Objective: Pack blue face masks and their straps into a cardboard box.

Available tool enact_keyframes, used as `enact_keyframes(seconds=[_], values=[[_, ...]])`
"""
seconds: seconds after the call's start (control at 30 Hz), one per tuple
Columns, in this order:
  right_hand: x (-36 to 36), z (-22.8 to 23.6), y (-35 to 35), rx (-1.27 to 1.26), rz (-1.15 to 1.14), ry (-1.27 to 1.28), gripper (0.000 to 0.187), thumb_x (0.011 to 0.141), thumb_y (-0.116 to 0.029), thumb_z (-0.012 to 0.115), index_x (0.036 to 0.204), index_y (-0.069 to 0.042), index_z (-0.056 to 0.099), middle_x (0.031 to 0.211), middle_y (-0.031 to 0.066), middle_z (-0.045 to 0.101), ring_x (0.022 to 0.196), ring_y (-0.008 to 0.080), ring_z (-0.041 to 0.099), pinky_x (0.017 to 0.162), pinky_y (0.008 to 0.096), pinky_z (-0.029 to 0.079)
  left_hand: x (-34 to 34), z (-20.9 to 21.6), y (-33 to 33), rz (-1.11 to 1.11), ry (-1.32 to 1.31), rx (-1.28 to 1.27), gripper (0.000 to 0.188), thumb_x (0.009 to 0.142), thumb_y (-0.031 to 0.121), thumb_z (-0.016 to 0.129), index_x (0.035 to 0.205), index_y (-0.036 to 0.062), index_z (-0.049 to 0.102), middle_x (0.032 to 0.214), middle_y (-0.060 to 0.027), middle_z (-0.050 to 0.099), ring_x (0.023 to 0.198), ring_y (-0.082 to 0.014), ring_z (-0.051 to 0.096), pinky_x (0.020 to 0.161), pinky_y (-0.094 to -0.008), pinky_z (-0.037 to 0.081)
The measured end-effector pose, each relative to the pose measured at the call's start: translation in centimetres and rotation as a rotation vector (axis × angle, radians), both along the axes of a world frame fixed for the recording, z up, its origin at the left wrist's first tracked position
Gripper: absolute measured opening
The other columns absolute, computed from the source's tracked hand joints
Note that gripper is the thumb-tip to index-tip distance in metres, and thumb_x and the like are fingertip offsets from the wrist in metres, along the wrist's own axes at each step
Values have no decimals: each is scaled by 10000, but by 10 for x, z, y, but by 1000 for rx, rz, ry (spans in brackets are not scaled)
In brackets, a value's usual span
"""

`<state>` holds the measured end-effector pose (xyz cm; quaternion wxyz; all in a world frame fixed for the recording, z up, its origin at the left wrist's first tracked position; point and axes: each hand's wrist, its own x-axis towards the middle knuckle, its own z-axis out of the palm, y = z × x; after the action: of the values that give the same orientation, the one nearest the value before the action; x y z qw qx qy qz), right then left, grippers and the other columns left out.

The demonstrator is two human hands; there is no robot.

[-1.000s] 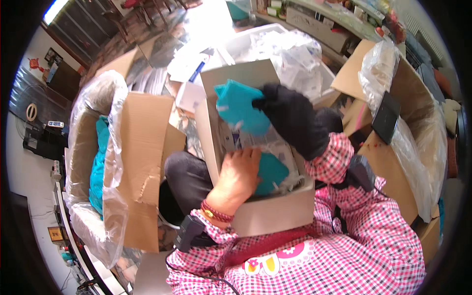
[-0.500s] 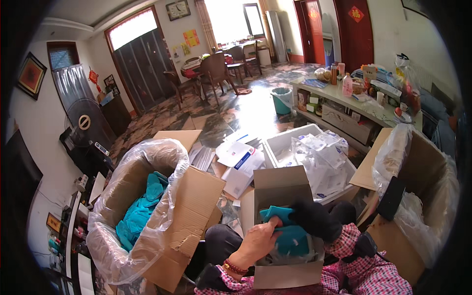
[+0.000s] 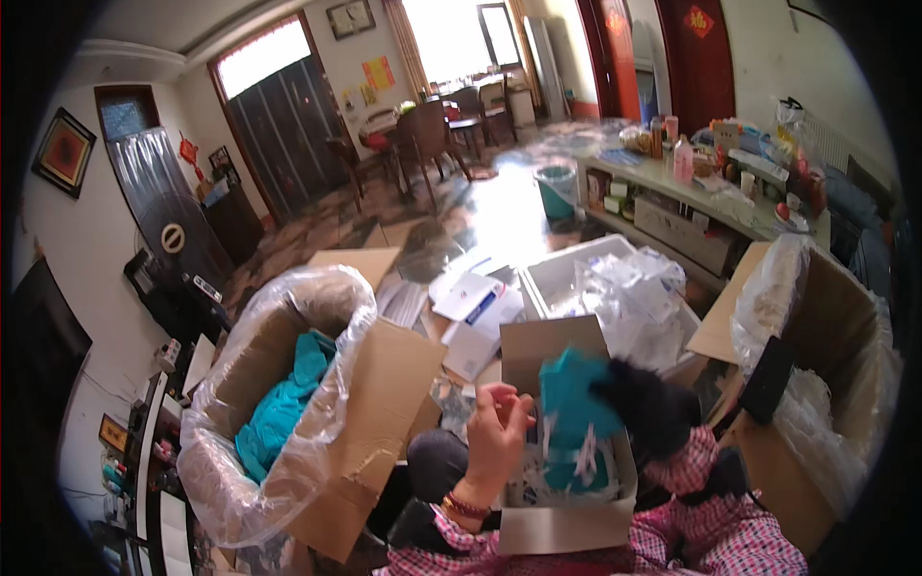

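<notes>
A small cardboard box (image 3: 567, 531) stands upright between my knees with its flaps up. Inside lie teal folded pieces (image 3: 586, 472) among white straps. My right hand (image 3: 653, 408), in a black glove, grips a stack of flat teal pieces (image 3: 569, 389) above the box; white straps dangle below it. The stack is blurred by motion. My bare left hand (image 3: 497, 427) is raised by the box's left edge, fingers loosely bent and apart, nothing visible in them. On the left, a large plastic-lined carton (image 3: 384, 384) holds a heap of teal pieces (image 3: 279, 418).
Beyond the small box, a white bin (image 3: 538, 288) holds clear packets (image 3: 634, 298). Printed white cards (image 3: 471, 317) lie left of it. At right stands another plastic-lined carton (image 3: 845, 317) with a black phone-like object (image 3: 768, 379) on its edge. A cluttered low table (image 3: 653, 187) is farther back.
My left hand has let go of the teal pieces and moved left and up. My right hand has lifted the teal stack higher above the box. The view has shifted slightly.
</notes>
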<state>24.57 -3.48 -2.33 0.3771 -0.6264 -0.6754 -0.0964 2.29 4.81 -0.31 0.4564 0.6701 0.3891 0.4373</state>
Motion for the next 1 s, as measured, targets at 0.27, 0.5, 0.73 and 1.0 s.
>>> enact_keyframes(seconds=[0.27,0.5,0.73,1.0], values=[[-6,29,32,-97,-1,672,263,908,-309,668,1003,-64,673,897,188,670,852,367,675,719,454,526,-3,-48,2,-544,808,420,622,755,177,809,1270,3,505,1170,-224,619,1078,-395,620,876,-447,521],[-16,14,25,-97,-105,399,271,901,-241,708,1079,-42,663,910,124,679,824,245,683,734,352,527,9,-55,-7,-566,942,343,795,704,210,844,1354,-7,441,1235,-246,585,1083,-441,622,890,-488,528],[-17,0,28,74,-97,223,238,908,-161,697,1096,-17,666,960,133,690,874,229,690,773,332,537,16,-63,-11,-449,843,492,542,714,154,838,1185,31,599,1191,-188,601,1099,-394,611,904,-460,518],[-10,10,25,-177,-129,542,249,914,-155,715,1121,-21,676,958,78,697,851,126,633,784,298,522,1,-25,-10,-436,236,405,320,655,-28,832,906,64,655,1161,-121,590,1123,-301,581,928,-391,491]])
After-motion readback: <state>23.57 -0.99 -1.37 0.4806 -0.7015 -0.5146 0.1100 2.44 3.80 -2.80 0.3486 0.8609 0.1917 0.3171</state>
